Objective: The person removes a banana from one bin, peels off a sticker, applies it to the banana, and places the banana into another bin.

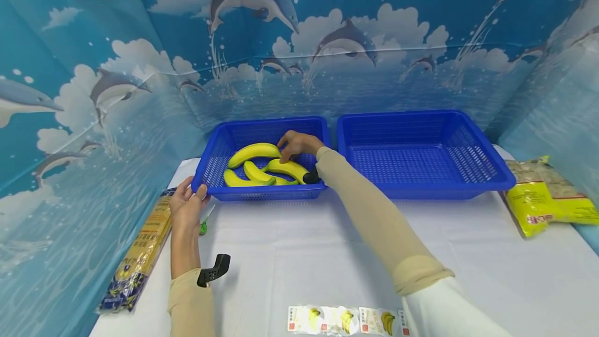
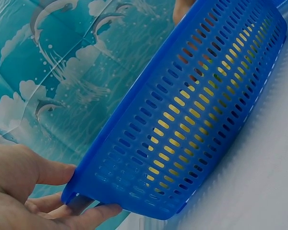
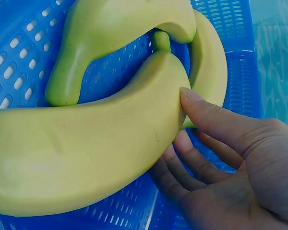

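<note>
My left hand (image 1: 186,206) grips the front left corner of a blue perforated basket (image 1: 262,194), thumb on the rim and fingers curled beneath it in the left wrist view. Several yellow bananas lie in this basket. Reaching in from the right, my right hand (image 1: 299,144) holds one banana (image 3: 101,148) near its stem end, with the thumb (image 3: 201,105) on one side and the fingers curled behind. Another banana (image 1: 255,152) lies toward the basket's back, and others (image 1: 241,178) lie at its front left. The held banana overlaps them in the right wrist view.
A second blue basket (image 1: 468,187) stands to the right. Yellow plastic packets (image 1: 538,202) lie beyond it, and a long pasta-like packet (image 1: 140,254) lies at the left. Banana-printed cards (image 1: 323,320) lie along the front of the white tabletop (image 1: 271,254). Dolphin-printed cloth (image 1: 262,87) hangs around the table.
</note>
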`<state>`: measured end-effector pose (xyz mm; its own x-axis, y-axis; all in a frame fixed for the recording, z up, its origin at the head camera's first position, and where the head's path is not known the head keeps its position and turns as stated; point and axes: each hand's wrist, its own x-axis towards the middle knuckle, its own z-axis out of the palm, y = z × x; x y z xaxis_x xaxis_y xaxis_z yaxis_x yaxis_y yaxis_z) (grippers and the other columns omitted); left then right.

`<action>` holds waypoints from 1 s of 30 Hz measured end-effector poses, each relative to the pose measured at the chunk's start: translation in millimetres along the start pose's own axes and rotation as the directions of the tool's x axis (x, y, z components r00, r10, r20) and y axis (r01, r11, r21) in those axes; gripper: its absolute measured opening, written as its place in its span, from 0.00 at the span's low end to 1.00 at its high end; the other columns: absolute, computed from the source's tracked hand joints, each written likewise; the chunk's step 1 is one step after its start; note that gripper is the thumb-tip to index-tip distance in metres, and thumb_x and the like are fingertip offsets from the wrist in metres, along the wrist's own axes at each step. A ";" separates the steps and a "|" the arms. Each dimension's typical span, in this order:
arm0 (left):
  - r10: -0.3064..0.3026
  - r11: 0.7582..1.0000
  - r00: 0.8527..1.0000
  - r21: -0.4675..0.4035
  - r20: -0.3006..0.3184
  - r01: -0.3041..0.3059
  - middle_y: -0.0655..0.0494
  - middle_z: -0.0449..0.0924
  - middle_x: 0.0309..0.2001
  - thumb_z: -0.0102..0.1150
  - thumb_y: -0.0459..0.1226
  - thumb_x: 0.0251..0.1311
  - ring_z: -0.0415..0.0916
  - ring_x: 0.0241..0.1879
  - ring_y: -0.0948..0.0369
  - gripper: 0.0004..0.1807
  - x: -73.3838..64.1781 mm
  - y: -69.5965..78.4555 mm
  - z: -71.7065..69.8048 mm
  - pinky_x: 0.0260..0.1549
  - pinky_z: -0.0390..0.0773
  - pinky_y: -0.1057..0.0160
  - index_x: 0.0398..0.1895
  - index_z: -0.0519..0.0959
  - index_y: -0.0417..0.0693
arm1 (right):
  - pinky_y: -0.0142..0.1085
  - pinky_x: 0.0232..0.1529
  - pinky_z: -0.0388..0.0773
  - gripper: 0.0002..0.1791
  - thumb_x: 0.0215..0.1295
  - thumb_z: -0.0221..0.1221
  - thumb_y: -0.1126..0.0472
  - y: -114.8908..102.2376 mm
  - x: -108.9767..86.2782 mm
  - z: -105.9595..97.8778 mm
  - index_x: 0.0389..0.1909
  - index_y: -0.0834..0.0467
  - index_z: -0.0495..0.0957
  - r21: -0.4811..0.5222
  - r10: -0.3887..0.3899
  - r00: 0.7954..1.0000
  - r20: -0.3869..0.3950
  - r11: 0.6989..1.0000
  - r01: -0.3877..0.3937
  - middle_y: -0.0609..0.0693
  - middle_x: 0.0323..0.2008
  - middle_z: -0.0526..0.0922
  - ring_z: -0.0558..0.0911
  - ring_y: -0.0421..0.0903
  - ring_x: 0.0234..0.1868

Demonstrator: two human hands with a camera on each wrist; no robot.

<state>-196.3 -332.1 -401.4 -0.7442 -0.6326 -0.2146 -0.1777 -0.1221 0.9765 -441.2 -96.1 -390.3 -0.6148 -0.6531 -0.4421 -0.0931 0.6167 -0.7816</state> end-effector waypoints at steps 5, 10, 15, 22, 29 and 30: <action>-0.004 1.000 1.000 0.005 -0.001 0.004 0.44 0.66 0.81 0.53 0.32 0.82 0.73 0.75 0.51 0.34 -0.3 -0.3 -0.1 0.71 0.77 0.55 0.87 0.57 0.50 | 0.46 0.71 0.78 0.36 0.74 0.67 0.67 1.4 -1.3 -1.4 0.80 0.63 0.67 0.002 -0.007 1.000 -0.025 1.000 0.007 0.61 0.77 0.70 0.80 0.56 0.69; -0.003 1.000 1.000 0.007 0.003 0.003 0.44 0.65 0.81 0.53 0.32 0.82 0.73 0.75 0.50 0.35 -1.7 -2.4 -0.1 0.71 0.76 0.54 0.87 0.57 0.50 | 0.46 0.64 0.84 0.30 0.73 0.68 0.64 2.7 -2.1 -2.7 0.74 0.63 0.75 -0.047 -0.029 0.996 -0.083 0.999 0.025 0.60 0.68 0.81 0.84 0.54 0.62; 0.011 1.000 1.000 0.007 0.002 -0.011 0.43 0.66 0.81 0.52 0.32 0.82 0.73 0.75 0.50 0.35 -1.5 -4.8 -1.3 0.71 0.76 0.54 0.87 0.56 0.49 | 0.49 0.64 0.84 0.27 0.78 0.63 0.65 -1.1 -10.5 2.0 0.75 0.64 0.74 -0.040 -0.051 0.993 -0.107 0.998 0.047 0.62 0.68 0.81 0.84 0.56 0.62; -0.001 1.000 1.000 0.013 -0.009 0.001 0.44 0.65 0.81 0.52 0.33 0.82 0.72 0.75 0.50 0.34 -1.9 -5.1 -0.8 0.71 0.76 0.54 0.87 0.57 0.50 | 0.46 0.53 0.90 0.20 0.79 0.59 0.67 -3.7 -13.7 6.6 0.66 0.70 0.80 -0.132 -0.096 0.969 -0.228 0.989 0.067 0.65 0.61 0.86 0.91 0.55 0.49; 0.012 1.000 1.000 0.006 -0.009 -0.012 0.43 0.67 0.80 0.52 0.32 0.82 0.73 0.74 0.50 0.34 -1.5 -2.4 0.5 0.71 0.77 0.54 0.87 0.58 0.49 | 0.45 0.53 0.90 0.11 0.75 0.64 0.66 -2.4 -16.0 4.7 0.50 0.68 0.89 -0.207 -0.119 0.915 -0.385 0.978 0.041 0.60 0.37 0.93 0.92 0.50 0.35; 0.013 1.000 1.000 0.003 -0.008 -0.013 0.43 0.67 0.80 0.52 0.32 0.82 0.73 0.74 0.50 0.34 -1.3 -2.2 0.6 0.71 0.76 0.54 0.87 0.58 0.48 | 0.45 0.53 0.90 0.11 0.75 0.64 0.66 -1.8 -16.8 4.4 0.48 0.69 0.90 -0.213 -0.129 0.906 -0.404 0.976 0.044 0.60 0.36 0.93 0.93 0.51 0.35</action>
<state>-195.3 -330.6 -403.2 -0.7412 -0.6402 -0.2020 -0.1699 -0.1122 0.9791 -427.3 -88.1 -383.3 -0.8613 -0.4933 -0.1219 -0.2843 0.6668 -0.6889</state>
